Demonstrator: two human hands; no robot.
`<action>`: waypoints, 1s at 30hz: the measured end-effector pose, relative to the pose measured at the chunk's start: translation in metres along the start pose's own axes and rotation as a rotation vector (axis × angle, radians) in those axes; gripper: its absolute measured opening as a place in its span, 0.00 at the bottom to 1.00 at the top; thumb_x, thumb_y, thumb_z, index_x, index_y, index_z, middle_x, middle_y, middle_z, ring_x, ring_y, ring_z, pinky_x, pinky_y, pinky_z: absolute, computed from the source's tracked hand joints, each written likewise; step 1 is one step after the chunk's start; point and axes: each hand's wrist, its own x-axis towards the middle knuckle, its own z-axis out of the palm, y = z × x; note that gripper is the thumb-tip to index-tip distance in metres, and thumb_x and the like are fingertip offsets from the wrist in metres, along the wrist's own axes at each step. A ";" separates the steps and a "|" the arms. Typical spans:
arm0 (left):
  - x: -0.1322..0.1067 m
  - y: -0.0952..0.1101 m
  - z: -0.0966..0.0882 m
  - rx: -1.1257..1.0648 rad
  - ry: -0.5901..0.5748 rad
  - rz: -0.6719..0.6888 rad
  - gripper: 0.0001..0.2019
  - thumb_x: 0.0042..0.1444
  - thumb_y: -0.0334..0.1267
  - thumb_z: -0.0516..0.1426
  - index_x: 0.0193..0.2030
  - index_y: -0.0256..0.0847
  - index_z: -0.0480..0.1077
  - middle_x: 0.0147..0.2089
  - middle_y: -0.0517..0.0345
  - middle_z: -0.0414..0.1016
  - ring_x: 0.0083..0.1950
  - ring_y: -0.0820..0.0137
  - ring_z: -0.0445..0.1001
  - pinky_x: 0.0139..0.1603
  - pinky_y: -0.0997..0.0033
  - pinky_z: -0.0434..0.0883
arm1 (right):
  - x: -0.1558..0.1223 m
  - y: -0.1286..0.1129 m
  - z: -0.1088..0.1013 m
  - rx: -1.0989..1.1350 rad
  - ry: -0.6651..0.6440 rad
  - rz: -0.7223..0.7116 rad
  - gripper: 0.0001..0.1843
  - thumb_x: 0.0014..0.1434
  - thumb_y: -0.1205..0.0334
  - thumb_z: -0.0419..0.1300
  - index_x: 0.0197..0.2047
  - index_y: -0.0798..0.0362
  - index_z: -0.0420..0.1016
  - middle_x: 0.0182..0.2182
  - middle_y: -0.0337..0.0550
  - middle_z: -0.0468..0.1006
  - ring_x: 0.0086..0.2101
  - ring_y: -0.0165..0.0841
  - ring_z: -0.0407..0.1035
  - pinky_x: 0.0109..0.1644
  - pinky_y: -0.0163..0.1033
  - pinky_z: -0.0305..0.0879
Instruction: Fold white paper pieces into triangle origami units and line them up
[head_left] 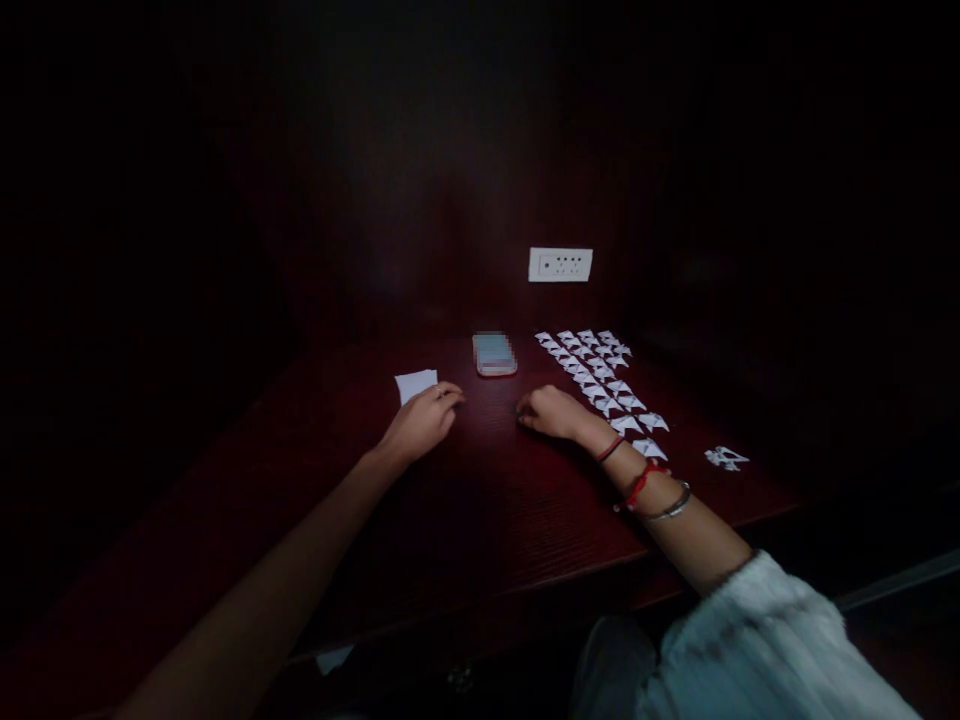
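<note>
My left hand (426, 418) rests low over the dark red tabletop, its fingers loosely bent and apart, with nothing visible in them. Just behind it lies a small stack of white paper sheets (415, 382), partly covered by the hand. Across a short gap, my right hand (553, 411) is on the table with fingers loosely curved and apart, and no object shows in it. Several folded white paper pieces (589, 378) lie in slanting rows beyond and to the right of that hand.
A phone (494, 353) with a lit, blurred screen lies between and beyond the hands. A small clump of white folded paper (726, 458) sits at the right of the table (480, 500). On the back panel is a white power socket (560, 265). The surroundings are dark.
</note>
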 end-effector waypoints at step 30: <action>-0.034 -0.052 -0.010 0.006 -0.160 -0.246 0.18 0.55 0.47 0.46 0.49 0.41 0.62 0.48 0.54 0.66 0.48 0.67 0.65 0.46 0.69 0.61 | 0.074 -0.055 0.065 0.270 0.303 -0.225 0.16 0.53 0.62 0.51 0.46 0.54 0.65 0.42 0.47 0.67 0.43 0.34 0.60 0.47 0.41 0.56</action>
